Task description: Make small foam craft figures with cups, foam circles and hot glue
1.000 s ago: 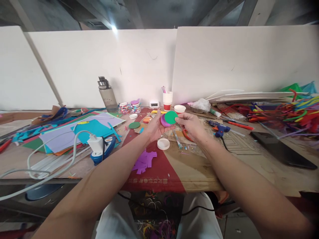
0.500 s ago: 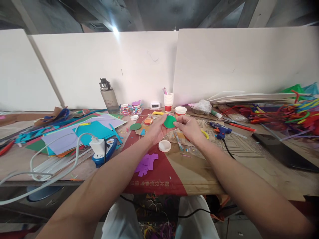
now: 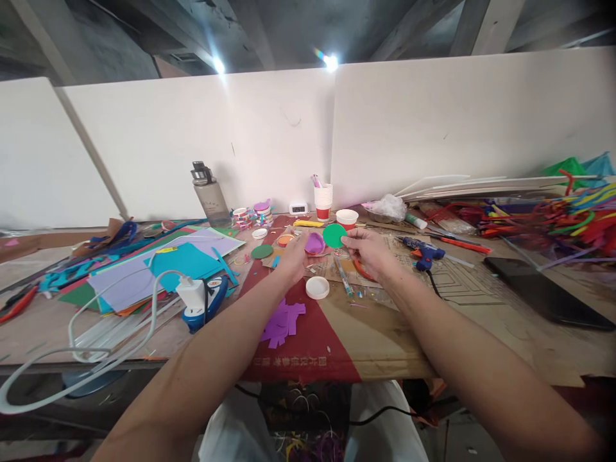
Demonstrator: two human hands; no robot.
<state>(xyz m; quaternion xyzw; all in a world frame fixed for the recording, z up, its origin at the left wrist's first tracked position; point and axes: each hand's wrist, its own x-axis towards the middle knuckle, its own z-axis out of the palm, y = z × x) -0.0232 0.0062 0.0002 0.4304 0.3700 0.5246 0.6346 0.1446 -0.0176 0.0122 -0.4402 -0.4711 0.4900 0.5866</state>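
Between finger and thumb, my right hand [image 3: 369, 249] pinches a green paper disc [image 3: 334, 235] by its right edge. My left hand [image 3: 292, 258] is closed at the left side of a shallow round purple piece [image 3: 315, 244], whose exact kind I cannot make out. The disc is held just right of that piece, its flat face toward me. Below the hands lies a white round lid-like dish [image 3: 317, 288]. A pen [image 3: 343, 277] rests to its right, and purple paper strips [image 3: 283, 324] lie near my left forearm. Another green disc [image 3: 262, 251] is on the table to the left.
Stacked paper cups [image 3: 323, 203] and a single cup [image 3: 347, 218] stand at the back. A glue gun [image 3: 426, 252] and a black phone [image 3: 543, 292] lie right. Coloured sheets [image 3: 187, 260], a power strip [image 3: 205, 305] with a white cable, and a bottle [image 3: 210, 196] are left.
My right hand has drawn the green disc slightly right, away from my left hand. The purple piece by my left hand now shows. The view has shifted slightly.
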